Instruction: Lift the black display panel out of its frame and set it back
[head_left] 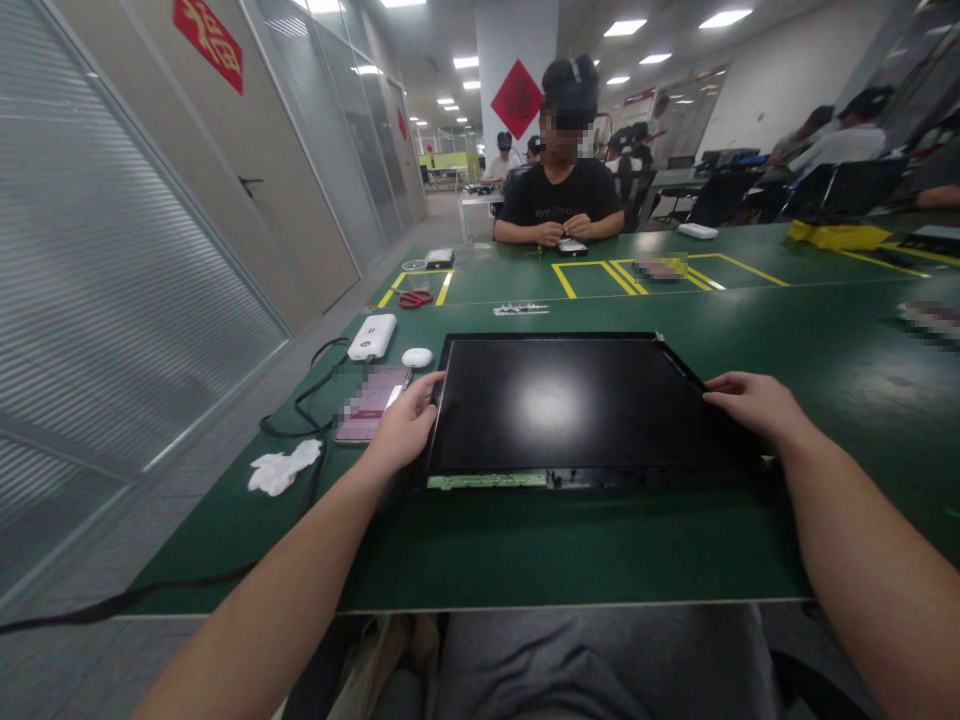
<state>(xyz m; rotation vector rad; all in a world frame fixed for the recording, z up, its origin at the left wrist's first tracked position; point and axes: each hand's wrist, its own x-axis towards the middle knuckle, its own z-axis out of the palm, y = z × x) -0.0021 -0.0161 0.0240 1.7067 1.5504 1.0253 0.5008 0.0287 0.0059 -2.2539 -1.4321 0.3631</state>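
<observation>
A black flat screen panel [570, 410] lies face up on the green table [525, 550] in front of me, with a green circuit strip along its near edge. My left hand [405, 425] grips the panel's left edge, fingers curled round it. My right hand [750, 400] rests on the panel's right edge with fingers closed over the rim. Both forearms reach in from the bottom of the view.
Left of the panel lie a phone [371, 403], a white power bank [373, 336], a small white puck [417, 357], a black cable [300, 410] and crumpled white gloves [283, 468]. Red scissors [415, 298] lie farther back. A seated person [562, 190] works at the table's far side.
</observation>
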